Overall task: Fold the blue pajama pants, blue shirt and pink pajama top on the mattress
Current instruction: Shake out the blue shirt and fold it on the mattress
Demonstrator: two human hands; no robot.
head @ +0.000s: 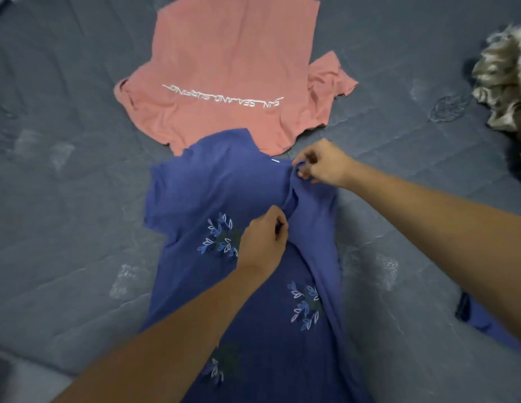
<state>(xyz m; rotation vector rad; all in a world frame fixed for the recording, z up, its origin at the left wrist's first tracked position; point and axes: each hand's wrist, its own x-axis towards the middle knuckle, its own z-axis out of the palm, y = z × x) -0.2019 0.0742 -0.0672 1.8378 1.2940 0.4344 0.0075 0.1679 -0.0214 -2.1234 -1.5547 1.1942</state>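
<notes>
The blue shirt [212, 199] lies spread mid-mattress [64, 199], its right side lifted: the right hand [323, 164] pinches the shoulder, the left hand [265, 237] pinches lower. Uneven pulling could skew the fold or drag the overlapped pink pajama top [224, 62].

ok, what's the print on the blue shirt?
Light blue and white leaf sprigs on the blue shirt, seen in the head view.

The blue shirt [195, 193] runs off the bottom edge below my arms — its hem is out of sight. My left hand [262, 239] covers part of its leaf print. Beyond the shirt, the pink pajama top [224, 53] is cut at the top edge. Right of the shirt, a blurred blue scrap [483, 321] — what garment it is, I cannot tell.
</notes>
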